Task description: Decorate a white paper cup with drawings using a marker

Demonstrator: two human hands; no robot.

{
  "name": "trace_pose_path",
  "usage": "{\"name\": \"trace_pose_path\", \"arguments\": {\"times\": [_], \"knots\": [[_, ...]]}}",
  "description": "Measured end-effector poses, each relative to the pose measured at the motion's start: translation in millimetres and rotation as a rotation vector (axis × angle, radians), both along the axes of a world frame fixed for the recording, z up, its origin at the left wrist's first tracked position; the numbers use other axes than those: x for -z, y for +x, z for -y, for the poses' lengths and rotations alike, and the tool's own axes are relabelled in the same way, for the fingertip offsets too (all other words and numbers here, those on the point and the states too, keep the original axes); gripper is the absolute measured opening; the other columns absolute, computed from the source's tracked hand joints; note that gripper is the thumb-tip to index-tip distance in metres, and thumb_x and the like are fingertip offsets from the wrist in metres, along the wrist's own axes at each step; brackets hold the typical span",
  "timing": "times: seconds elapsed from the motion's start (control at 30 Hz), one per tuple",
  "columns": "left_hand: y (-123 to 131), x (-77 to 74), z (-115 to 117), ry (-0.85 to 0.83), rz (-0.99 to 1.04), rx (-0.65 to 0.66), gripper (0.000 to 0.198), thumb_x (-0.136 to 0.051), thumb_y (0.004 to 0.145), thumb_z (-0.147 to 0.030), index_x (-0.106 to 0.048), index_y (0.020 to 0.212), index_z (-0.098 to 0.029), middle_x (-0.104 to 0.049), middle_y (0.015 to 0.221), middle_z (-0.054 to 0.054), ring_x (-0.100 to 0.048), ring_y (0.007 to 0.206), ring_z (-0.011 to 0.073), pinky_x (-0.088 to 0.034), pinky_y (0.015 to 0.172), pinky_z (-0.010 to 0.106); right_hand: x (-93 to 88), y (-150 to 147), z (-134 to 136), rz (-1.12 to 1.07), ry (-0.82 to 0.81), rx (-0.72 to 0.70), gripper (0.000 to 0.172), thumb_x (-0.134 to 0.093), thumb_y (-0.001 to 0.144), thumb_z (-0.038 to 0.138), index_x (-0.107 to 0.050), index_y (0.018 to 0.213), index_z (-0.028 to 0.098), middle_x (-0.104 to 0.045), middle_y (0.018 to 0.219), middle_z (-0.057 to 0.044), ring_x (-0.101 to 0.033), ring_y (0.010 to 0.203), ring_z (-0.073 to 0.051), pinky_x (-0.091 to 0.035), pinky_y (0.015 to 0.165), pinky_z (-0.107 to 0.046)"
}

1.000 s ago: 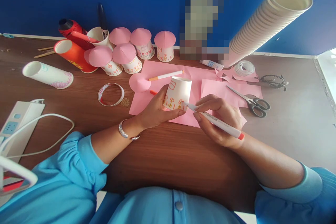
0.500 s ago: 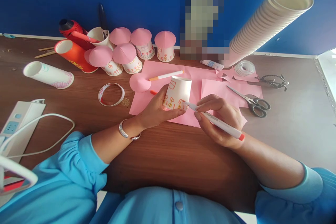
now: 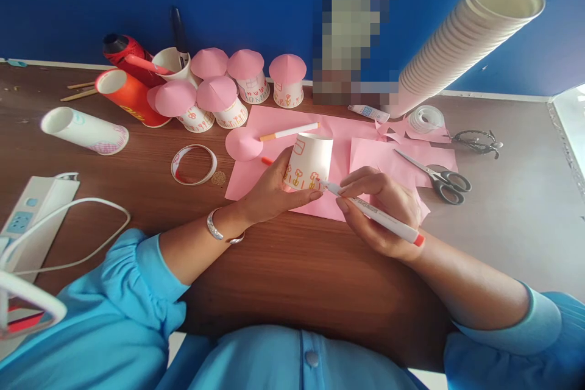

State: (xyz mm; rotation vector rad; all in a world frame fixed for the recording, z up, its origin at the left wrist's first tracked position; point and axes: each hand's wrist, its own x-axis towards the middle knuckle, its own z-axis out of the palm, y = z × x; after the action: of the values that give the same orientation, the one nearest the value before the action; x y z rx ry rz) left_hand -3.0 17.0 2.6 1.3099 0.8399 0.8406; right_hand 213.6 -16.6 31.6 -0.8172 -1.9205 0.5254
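Upside down in my left hand is a white paper cup, with a red window, orange-red flowers and yellow stems drawn on its side. My right hand is closed on a white felt-tip pen with a red end, its tip at the flowers near the cup's lower rim. Beneath lies a pink paper sheet. On it rest a pink paper cone and a white marker with an orange end, just behind the cup.
Several cone-topped cups stand along the blue wall, left of a tall paper-cup stack. Scissors and a glue tube lie rightward. A tape roll, decorated cup and power strip are on the left.
The pen tip has shifted slightly along the flower at the cup's lower right, where more red lines show. My left hand has kept the cup nearly still.
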Motion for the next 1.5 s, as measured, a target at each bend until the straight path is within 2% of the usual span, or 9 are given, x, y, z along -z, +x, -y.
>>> {"name": "trace_pose_path", "arguments": {"times": [0.33,0.53,1.3,1.5], "knots": [[-0.3,1.3,-0.2,-0.002,-0.017,0.002,0.060,-0.090,0.079,-0.044,-0.053,0.122,-0.023,-0.065,0.109,0.006,-0.066,0.098,0.0240,-0.060,0.080,0.039,0.6,-1.4,0.6,-0.005,-0.002,-0.020,0.013,-0.067,0.095,0.010,-0.063,0.097,0.023,-0.070,0.077,-0.002,-0.071,0.068,-0.017,-0.056,0.056,-0.029],[-1.0,4.1,-0.2,0.018,-0.024,-0.012,0.065,-0.091,0.077,-0.045,-0.054,0.126,-0.024,-0.066,0.114,0.008,-0.066,0.104,0.0258,-0.060,0.082,0.039,0.4,0.0,0.8,-0.048,0.016,-0.036,0.014,-0.068,0.093,0.010,-0.064,0.097,0.022,-0.069,0.078,-0.001,-0.070,0.067,-0.017,-0.055,0.055,-0.029],[-0.7,4.2,-0.4,-0.007,0.015,0.007,0.061,-0.091,0.078,-0.040,-0.054,0.123,-0.023,-0.067,0.114,0.008,-0.069,0.105,0.0258,-0.062,0.083,0.039,-0.6,2.4,0.6,-0.036,0.016,0.026,0.017,-0.068,0.094,0.008,-0.061,0.099,0.023,-0.069,0.083,-0.002,-0.069,0.070,-0.016,-0.056,0.058,-0.030],[-2.5,4.8,-1.3,-0.066,0.052,-0.038,0.068,-0.094,0.076,-0.042,-0.056,0.129,-0.024,-0.069,0.124,0.010,-0.068,0.114,0.0279,-0.059,0.092,0.041,1.0,3.9,-2.1,-0.126,-0.018,0.046,0.016,-0.068,0.097,0.017,-0.062,0.110,0.026,-0.068,0.085,-0.004,-0.066,0.072,-0.022,-0.057,0.061,-0.039]]}}
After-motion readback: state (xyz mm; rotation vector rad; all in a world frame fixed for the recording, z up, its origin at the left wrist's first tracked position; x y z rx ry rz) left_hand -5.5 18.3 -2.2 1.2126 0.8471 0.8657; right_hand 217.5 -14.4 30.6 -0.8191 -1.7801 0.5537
